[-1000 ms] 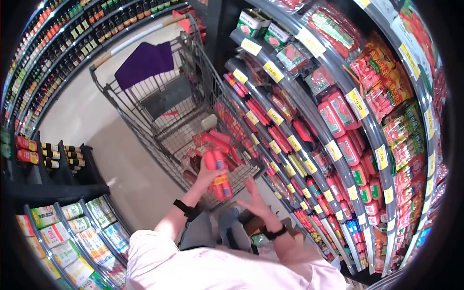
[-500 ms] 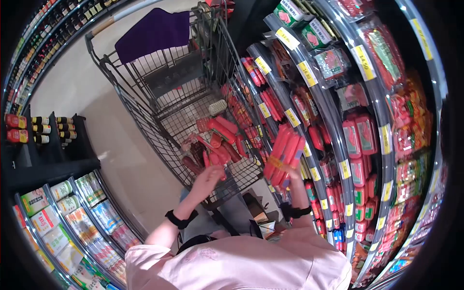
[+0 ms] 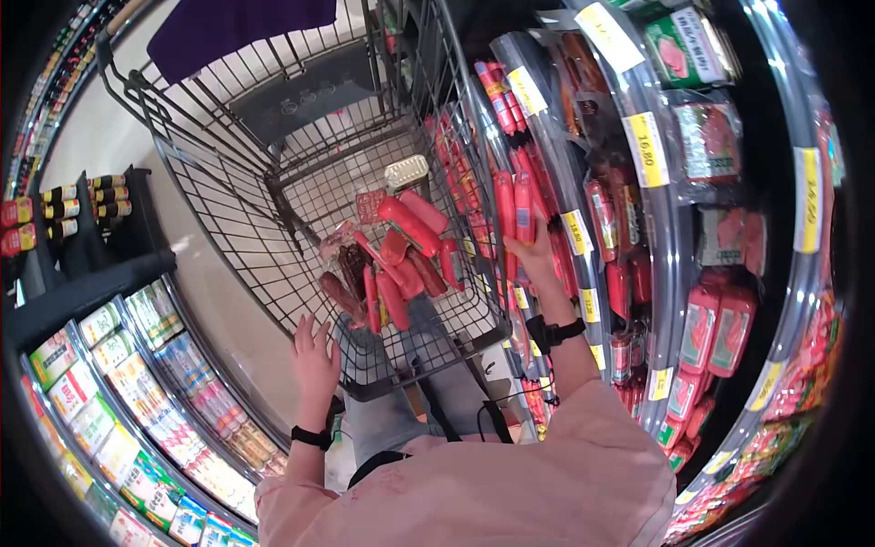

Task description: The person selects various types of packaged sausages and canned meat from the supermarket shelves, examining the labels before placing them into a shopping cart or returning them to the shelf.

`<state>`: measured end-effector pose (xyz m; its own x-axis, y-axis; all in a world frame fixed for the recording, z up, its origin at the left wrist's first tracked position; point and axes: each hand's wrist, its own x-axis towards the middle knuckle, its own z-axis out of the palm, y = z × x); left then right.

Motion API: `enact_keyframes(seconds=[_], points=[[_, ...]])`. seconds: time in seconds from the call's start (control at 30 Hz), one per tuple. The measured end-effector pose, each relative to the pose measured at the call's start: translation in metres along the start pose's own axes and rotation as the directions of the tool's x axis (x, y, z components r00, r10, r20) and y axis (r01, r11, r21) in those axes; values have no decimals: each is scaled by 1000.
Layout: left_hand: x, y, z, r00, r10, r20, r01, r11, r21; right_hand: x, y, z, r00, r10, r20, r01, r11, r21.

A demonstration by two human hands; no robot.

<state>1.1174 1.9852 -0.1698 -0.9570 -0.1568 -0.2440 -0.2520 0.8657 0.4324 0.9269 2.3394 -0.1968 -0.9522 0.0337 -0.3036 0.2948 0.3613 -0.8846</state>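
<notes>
My right hand (image 3: 536, 253) is wrapped round the lower part of a bundle of red-wrapped sausages (image 3: 514, 208), held upright against the shelf beside the cart. Its fingers are partly hidden behind the bundle. My left hand (image 3: 316, 354) holds nothing, its fingers spread near the cart's left front side. In the shopping cart (image 3: 239, 260) lies a loose pile of red sausages (image 3: 409, 226), with darker sausages (image 3: 341, 296) at its left. A flat oval tin (image 3: 406, 170) lies behind the pile.
Shelves of packed meats with yellow price tags (image 3: 645, 149) line the right side. A purple cloth (image 3: 228, 32) hangs over the cart's far end. At left stand a shelf of boxed goods (image 3: 82, 397) and a rack of dark jars (image 3: 62, 211).
My right hand has moved the sausage bundle from above the cart's near right corner to the shelf. My left hand has left the pile and moved left, out of the cart. The view has shifted closer.
</notes>
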Motion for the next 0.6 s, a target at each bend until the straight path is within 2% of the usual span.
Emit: enact_keyframes(seconds=[0.03,0.07,0.1,0.17,0.2,0.23,0.3,0.37,0.43,0.5,0.57,0.6], points=[[1,0,7,1000,-9,3,9,1000,-3,14,19,2,995,-98,-10,97,993,-60],[0,1,14,1000,-19,1,19,994,105,27,23,12,974,-210,-82,165,911,-378],[0,2,21,1000,-28,-1,27,977,211,38,16,19,975,-208,-75,164,908,-385],[-2,0,31,999,-32,-22,36,968,246,61,-1,32,988,-11,-157,-109,670,-735],[-2,-2,34,999,-24,-45,36,957,289,71,1,38,971,-180,-160,-31,566,-824],[-2,-4,35,998,-13,-67,34,942,333,83,3,41,972,-179,-152,-25,566,-824],[0,-4,36,996,-20,-83,45,946,322,109,4,48,887,-437,-149,7,334,-943],[1,-3,37,994,-28,-102,58,950,306,129,-12,52,863,-483,-151,3,304,-953],[1,-4,39,994,-46,-101,76,947,312,152,-22,54,830,-496,-254,-86,337,-938],[1,-6,39,993,-41,-107,72,948,311,176,-26,52,810,-531,-248,-50,359,-932],[1,-8,39,993,-43,-108,74,949,307,205,-21,46,928,-277,-250,-80,507,-858],[0,-8,41,993,-45,-109,76,948,308,221,-17,37,934,-274,-230,-67,499,-864]])
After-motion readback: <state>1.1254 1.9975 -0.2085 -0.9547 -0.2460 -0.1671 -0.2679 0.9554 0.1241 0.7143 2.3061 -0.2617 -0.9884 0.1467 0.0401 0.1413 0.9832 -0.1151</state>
